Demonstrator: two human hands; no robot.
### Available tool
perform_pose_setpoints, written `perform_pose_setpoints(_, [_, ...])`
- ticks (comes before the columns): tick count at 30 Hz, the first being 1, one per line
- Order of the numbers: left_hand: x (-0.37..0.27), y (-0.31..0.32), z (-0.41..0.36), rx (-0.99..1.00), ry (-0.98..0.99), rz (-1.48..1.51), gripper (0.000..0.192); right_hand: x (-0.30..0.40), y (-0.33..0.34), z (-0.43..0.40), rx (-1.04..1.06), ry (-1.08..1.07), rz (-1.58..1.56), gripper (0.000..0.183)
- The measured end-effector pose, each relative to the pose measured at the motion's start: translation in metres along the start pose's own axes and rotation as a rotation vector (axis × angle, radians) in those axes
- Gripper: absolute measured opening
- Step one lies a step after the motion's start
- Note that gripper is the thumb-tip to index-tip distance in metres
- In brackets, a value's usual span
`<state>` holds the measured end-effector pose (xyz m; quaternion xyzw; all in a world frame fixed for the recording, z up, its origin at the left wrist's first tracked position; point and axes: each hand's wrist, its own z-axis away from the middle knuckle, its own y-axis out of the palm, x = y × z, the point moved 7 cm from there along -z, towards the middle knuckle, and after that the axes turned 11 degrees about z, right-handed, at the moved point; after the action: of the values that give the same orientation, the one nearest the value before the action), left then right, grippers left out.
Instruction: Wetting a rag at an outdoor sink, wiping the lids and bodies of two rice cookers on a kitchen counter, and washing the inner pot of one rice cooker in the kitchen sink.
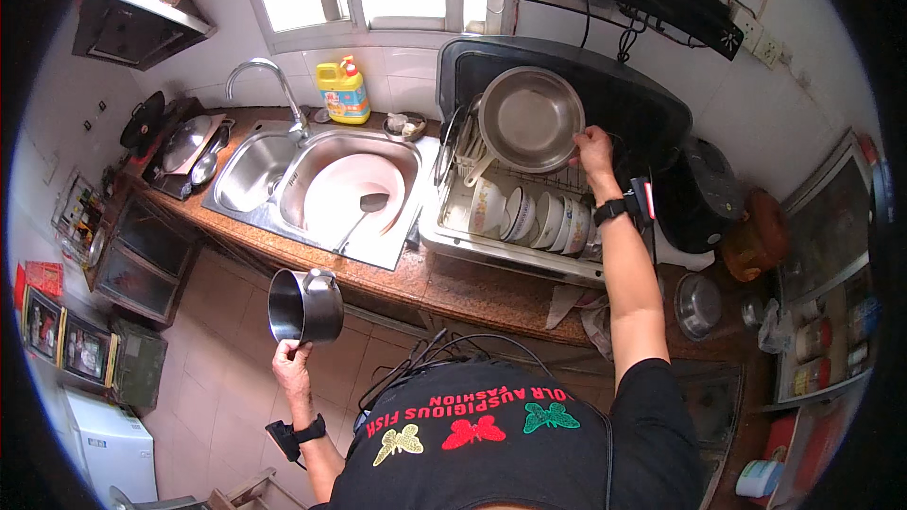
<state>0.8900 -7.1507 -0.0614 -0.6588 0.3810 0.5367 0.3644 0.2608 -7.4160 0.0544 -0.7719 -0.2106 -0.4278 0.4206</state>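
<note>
My left hand (pixel 291 367) grips the rim of a steel pot (pixel 322 312), which is tipped on its side over the floor in front of the counter. A loop handle shows on the pot's upper side. With my right hand (pixel 594 150) I hold the right edge of a round, shallow metal pan (pixel 535 117). The pan's hollow faces me above a dish rack box (pixel 510 249), whose dark lid (pixel 638 95) stands raised behind. Several patterned bowls (pixel 521 216) stand on edge in the box, below the pan.
A double steel sink (pixel 258 170) holds a pale basin (pixel 354 177) with a long-handled turner (pixel 370 204). Behind it stand a faucet (pixel 266 67) and a yellow detergent jug (pixel 343 93). A black appliance (pixel 698 191) and a metal bowl (pixel 698 304) sit to the right.
</note>
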Motion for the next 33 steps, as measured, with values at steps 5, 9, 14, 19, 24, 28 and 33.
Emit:
perform_pose_setpoints(5, [0.009,-0.02,0.017,-0.045,-0.006,0.057,0.023,-0.022,0.034,-0.004,0.24,0.146,-0.193,0.01])
perform_pose_setpoints(9, [0.01,-0.037,0.033,-0.124,-0.029,0.023,0.025,-0.045,0.029,-0.007,0.313,0.199,-0.196,0.013])
perform_pose_setpoints(14, [0.005,-0.026,0.027,-0.078,0.015,0.021,0.021,-0.057,0.019,-0.009,0.228,0.241,-0.186,0.022])
perform_pose_setpoints(19, [-0.019,0.027,0.011,0.052,-0.032,0.119,0.015,0.041,-0.015,0.043,-0.083,-0.417,0.644,0.045])
perform_pose_setpoints(24, [-0.075,0.135,0.011,0.37,-0.179,0.486,0.023,0.113,0.028,0.159,0.927,-0.424,-0.015,0.084])
perform_pose_setpoints(28, [-0.123,0.238,0.019,0.681,-0.29,0.792,0.046,0.135,0.004,0.217,0.861,-0.654,-0.045,0.119])
perform_pose_setpoints(33, [-0.151,0.37,0.017,0.898,-0.498,0.815,0.043,0.098,-0.066,0.206,0.309,-0.357,-0.147,0.103])
